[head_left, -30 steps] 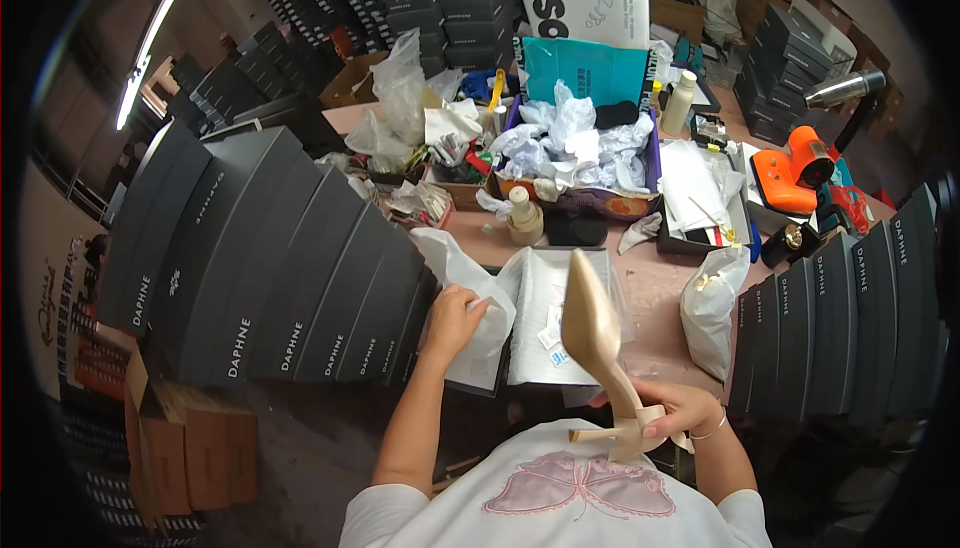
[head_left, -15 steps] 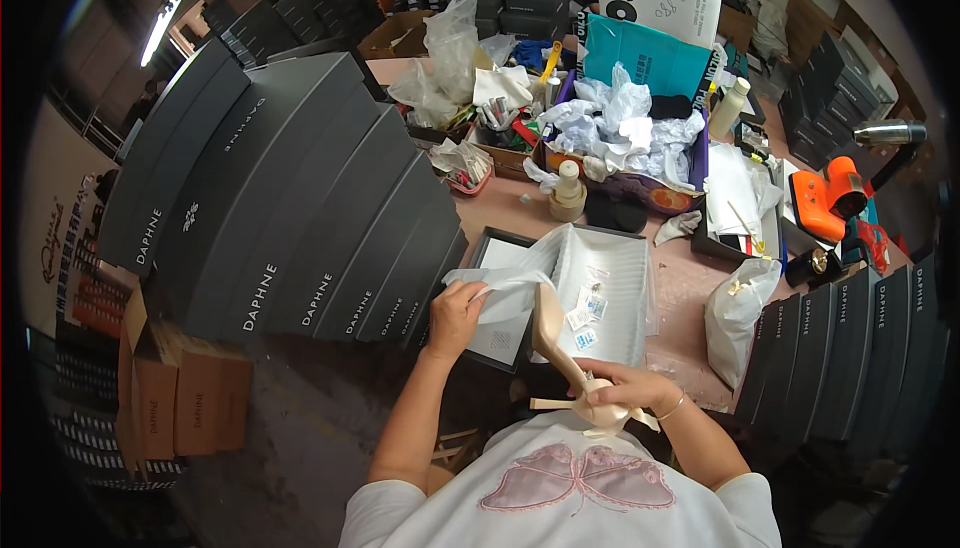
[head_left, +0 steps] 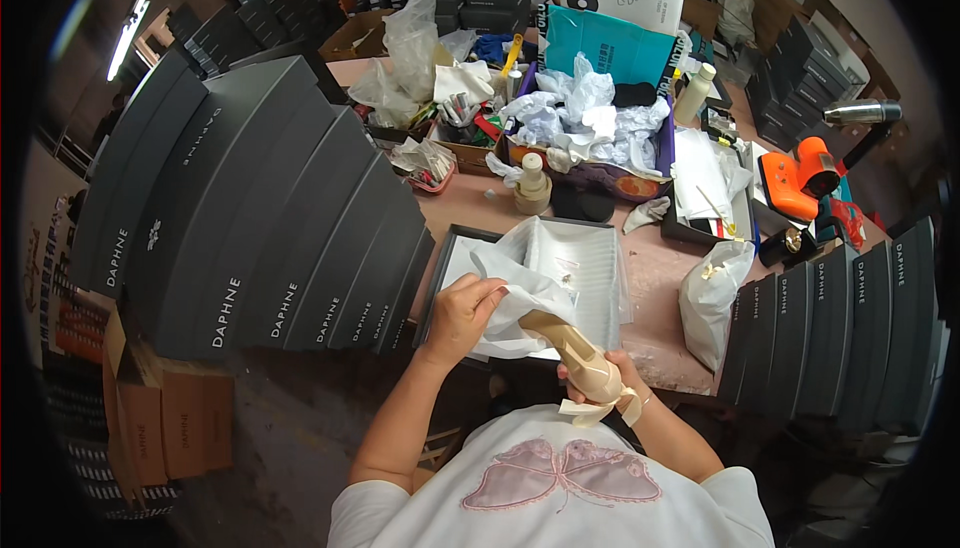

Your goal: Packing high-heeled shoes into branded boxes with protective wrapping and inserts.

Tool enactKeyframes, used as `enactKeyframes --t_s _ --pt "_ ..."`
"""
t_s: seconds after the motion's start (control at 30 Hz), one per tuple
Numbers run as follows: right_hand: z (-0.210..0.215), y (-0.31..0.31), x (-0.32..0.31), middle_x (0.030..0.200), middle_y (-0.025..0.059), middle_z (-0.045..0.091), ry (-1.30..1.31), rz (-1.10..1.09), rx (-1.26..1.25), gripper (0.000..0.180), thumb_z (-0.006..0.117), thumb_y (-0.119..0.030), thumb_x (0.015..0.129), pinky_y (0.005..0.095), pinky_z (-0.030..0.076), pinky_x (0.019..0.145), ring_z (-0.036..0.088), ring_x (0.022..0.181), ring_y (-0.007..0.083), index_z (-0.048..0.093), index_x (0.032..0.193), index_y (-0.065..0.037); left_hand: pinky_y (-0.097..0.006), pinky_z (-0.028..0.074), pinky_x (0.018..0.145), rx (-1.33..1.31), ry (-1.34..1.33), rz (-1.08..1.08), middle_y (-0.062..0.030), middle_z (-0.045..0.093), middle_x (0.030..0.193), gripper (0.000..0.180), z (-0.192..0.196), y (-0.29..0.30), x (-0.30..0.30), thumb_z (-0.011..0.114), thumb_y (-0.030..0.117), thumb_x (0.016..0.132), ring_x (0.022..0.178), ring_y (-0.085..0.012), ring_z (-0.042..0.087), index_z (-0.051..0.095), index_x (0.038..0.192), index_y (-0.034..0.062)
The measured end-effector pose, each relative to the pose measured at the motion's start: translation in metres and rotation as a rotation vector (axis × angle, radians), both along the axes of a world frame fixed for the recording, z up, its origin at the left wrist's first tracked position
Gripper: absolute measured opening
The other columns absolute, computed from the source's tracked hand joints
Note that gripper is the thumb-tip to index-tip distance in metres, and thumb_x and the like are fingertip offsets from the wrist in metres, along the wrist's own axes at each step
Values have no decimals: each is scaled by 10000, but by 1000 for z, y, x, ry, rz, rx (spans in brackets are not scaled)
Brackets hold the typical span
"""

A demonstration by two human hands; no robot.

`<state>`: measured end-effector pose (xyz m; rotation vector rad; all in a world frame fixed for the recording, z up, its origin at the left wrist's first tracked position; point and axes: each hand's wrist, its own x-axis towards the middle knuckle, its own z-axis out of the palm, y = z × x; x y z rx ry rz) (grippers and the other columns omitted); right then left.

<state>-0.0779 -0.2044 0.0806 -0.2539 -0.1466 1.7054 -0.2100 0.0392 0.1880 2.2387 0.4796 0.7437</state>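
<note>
A beige high-heeled shoe (head_left: 588, 366) with ribbon ties hangs tilted in front of my chest. My right hand (head_left: 622, 376) is closed round its heel end, with some fingers hidden behind it. The toe end reaches into a thin white wrapping sheet or bag (head_left: 525, 298); which one I cannot tell. My left hand (head_left: 467, 316) pinches the near left edge of that wrapping. Just beyond both hands, an open dark shoebox (head_left: 437, 283) lies on the table, with white ribbed lining (head_left: 590, 248) on its right side.
Tall stacks of dark shoeboxes rise at left (head_left: 265, 198) and right (head_left: 825, 328). Behind the open box stand a cream bottle (head_left: 532, 188) and a carton of crumpled white paper (head_left: 640, 184). A white bag (head_left: 715, 298) and an orange tool (head_left: 790, 186) are at right.
The shoe has turned in my right hand, and its toe end has come into the white wrapping. My left hand still pinches the wrapping. The whole view has shifted a little.
</note>
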Motion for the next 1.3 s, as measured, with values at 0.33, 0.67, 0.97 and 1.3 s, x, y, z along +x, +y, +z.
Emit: enactKeyframes --t_s 0.33,0.67,0.97,1.3 --pt "39 -3 15 1172 193 563 -152 33 133 781 722 -368 724 337 530 699 640 884 275 407 1319 27 -314 462 533 105 -127 -261 -70 571 718 232 27 -46 19 745 49 729 590 -222 584 701 957 57" --pt "74 39 -26 1281 114 555 -764 -580 -345 457 556 -202 929 363 464 991 562 1154 233 451 1336 -23 -284 414 454 312 -477 -551 -13 507 684 394 38 -77 34 725 17 594 532 -143 520 700 987 8" --pt "7 58 -19 1253 111 565 -1688 -819 -51 400 571 -215 929 339 468 924 563 1109 226 499 1283 -44 -339 458 528 247 -307 -508 -50 526 703 397 13 -93 9 697 13 631 587 -212 550 686 1027 31" --pt "126 37 -9 859 159 639 -2388 0 -24 263 666 -276 827 360 474 793 641 778 317 649 941 -40 -219 412 583 -506 -263 130 -21 588 726 158 -19 -23 -15 664 115 893 643 -71 503 671 919 -41"
